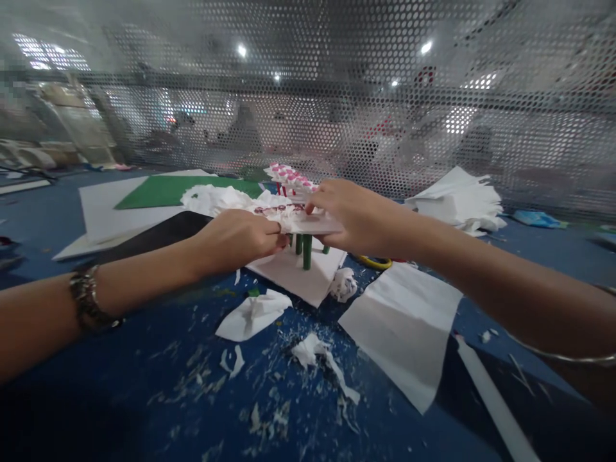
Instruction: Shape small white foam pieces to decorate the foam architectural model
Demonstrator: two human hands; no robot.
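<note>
A small paper model (315, 224) with a white platform on green legs (307, 251) stands on a white base sheet (308, 282). Behind its platform rises a pink-and-white top (291, 174) on red posts. My right hand (356, 208) grips the platform's right side, fingers on its upper face and the rest of the hand at its edge. At the left edge, the fingers of my left hand (245, 239) are curled closed against the platform, where ruffled white paper shows. Their tips are partly hidden.
Crumpled white tissue (216, 197) and a green sheet (168, 190) lie behind my left hand. A crumpled paper ball (343, 285), a yellow scissor handle (375, 262), a white sheet (404, 327) and torn scraps (312, 351) are nearer. White papers (457, 200) stand before a perforated metal screen (308, 96).
</note>
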